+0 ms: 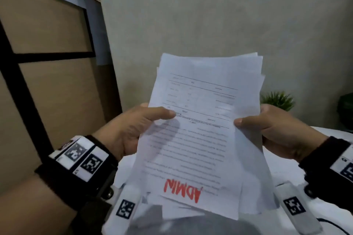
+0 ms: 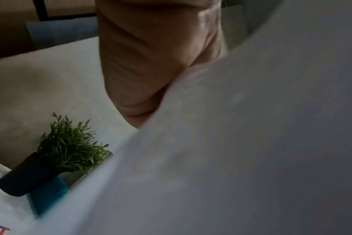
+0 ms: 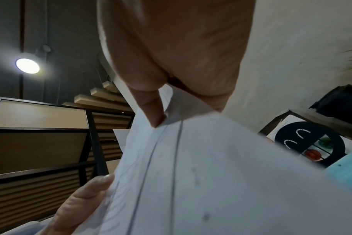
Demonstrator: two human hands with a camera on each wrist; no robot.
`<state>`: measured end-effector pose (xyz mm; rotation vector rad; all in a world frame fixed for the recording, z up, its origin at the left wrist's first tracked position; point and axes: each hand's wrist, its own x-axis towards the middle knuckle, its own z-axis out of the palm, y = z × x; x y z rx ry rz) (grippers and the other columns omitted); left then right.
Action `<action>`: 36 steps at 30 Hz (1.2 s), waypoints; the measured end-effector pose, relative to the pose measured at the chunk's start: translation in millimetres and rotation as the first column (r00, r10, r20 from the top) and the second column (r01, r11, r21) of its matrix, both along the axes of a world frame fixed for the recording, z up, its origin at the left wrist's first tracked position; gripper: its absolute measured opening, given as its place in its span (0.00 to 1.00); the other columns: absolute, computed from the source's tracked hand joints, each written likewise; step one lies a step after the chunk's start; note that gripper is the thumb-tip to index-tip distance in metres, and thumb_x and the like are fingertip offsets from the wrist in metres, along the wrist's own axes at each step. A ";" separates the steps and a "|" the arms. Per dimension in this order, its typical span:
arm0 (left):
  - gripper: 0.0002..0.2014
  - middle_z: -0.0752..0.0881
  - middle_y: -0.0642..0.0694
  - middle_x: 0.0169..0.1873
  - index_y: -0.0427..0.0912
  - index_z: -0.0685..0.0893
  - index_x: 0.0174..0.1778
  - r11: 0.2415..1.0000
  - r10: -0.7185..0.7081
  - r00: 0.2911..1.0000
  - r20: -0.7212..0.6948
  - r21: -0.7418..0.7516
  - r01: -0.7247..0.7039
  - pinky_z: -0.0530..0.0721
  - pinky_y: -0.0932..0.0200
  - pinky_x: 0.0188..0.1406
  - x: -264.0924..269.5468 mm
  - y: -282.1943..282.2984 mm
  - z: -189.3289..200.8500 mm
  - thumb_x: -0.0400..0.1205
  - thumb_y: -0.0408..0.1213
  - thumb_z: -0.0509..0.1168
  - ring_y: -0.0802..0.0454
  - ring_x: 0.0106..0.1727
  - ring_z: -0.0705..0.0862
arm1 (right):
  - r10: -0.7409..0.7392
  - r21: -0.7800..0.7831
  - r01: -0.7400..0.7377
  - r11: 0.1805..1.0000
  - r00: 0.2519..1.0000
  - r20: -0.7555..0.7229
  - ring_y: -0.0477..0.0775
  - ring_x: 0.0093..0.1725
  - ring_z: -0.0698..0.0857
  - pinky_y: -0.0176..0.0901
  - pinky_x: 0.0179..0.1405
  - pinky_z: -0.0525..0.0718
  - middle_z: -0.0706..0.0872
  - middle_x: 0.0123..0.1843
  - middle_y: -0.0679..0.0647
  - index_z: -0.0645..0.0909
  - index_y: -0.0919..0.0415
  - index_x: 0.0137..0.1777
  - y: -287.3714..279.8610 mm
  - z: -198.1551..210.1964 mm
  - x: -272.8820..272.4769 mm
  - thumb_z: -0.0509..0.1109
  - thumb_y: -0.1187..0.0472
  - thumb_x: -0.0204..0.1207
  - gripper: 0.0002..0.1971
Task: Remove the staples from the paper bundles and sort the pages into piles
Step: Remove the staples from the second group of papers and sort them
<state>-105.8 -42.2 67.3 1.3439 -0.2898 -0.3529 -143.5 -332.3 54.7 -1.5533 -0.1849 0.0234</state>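
Observation:
A bundle of white printed pages [image 1: 200, 129] is held up in front of me, upside down, with "ADMIN" written in red near its lower edge. My left hand [image 1: 133, 126] grips the bundle's left edge, thumb on the front sheet. On the opposite edge my right hand [image 1: 271, 129] pinches the pages, thumb on top. The page edges fan out unevenly at the top. In the left wrist view the paper [image 2: 241, 151] fills most of the picture below the hand [image 2: 151, 63]. The right wrist view shows the thumb [image 3: 153, 111] pressing the sheets [image 3: 211, 174]. No staple is visible.
A white table [image 1: 298, 170] lies below the bundle with more sheets [image 1: 126, 170] on it. A small green plant [image 1: 277, 100] in a dark pot [image 2: 24, 176] stands at the back right, beside a teal object [image 2: 48, 192]. Brown panels with black frames [image 1: 47, 55] rise on the left.

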 end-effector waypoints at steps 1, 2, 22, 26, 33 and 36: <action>0.24 0.90 0.28 0.64 0.29 0.87 0.70 0.998 0.060 0.998 0.011 0.026 -0.060 0.85 0.33 0.71 -0.8 -3.5 0.1 0.75 0.28 0.73 0.29 0.65 0.89 | 0.000 -0.011 0.000 1.000 1.000 0.000 0.64 0.57 0.92 0.50 0.51 0.92 0.92 0.60 0.62 0.84 0.67 0.65 3.0 1.0 -0.4 0.64 0.76 0.80 0.17; 0.24 0.90 0.28 0.63 0.29 0.87 0.69 0.994 0.102 0.995 0.016 0.050 -0.102 0.83 0.31 0.72 -1.1 -4.4 -1.6 0.75 0.27 0.73 0.27 0.67 0.88 | -0.002 -0.030 0.002 1.000 1.000 0.003 0.64 0.58 0.91 0.51 0.54 0.91 0.92 0.60 0.61 0.84 0.67 0.65 5.3 1.2 1.0 0.64 0.76 0.80 0.16; 0.12 0.95 0.34 0.52 0.36 0.89 0.65 0.865 0.489 0.869 -0.080 -0.086 -0.495 0.95 0.36 0.46 12.5 17.8 -55.2 0.86 0.32 0.70 0.34 0.51 0.95 | 0.124 -0.983 -0.165 -0.084 0.977 -0.174 0.52 0.49 0.80 0.44 0.47 0.80 0.82 0.50 0.45 0.75 0.47 0.48 -20.3 -125.6 28.8 0.75 0.50 0.74 0.11; 0.12 0.95 0.36 0.50 0.37 0.88 0.65 0.869 0.480 0.870 -0.109 -0.073 -0.489 0.94 0.40 0.44 9.1 15.8 -54.2 0.88 0.37 0.68 0.37 0.47 0.95 | -0.046 -0.851 0.042 0.524 0.999 0.021 0.44 0.28 0.81 0.42 0.31 0.83 0.87 0.39 0.49 0.84 0.48 0.43 -19.8 -73.3 21.3 0.83 0.56 0.70 0.09; 0.10 0.96 0.42 0.51 0.42 0.87 0.65 0.881 0.464 0.884 -0.053 -0.081 -0.467 0.93 0.35 0.55 -1.1 5.4 -52.5 0.89 0.38 0.68 0.38 0.53 0.95 | -0.455 -0.472 0.649 0.596 0.758 0.468 0.62 0.45 0.87 0.64 0.49 0.88 0.86 0.48 0.49 0.79 0.40 0.59 4.2 -14.5 17.3 0.86 0.37 0.50 0.35; 0.10 0.96 0.43 0.51 0.42 0.87 0.65 0.865 0.488 0.871 -0.047 -0.102 -0.490 0.94 0.36 0.51 -3.4 3.0 -52.0 0.89 0.38 0.69 0.39 0.52 0.96 | -0.492 -0.289 0.699 0.654 0.684 0.538 0.55 0.48 0.88 0.61 0.56 0.89 0.85 0.50 0.45 0.82 0.40 0.62 17.1 4.5 9.4 0.85 0.46 0.61 0.28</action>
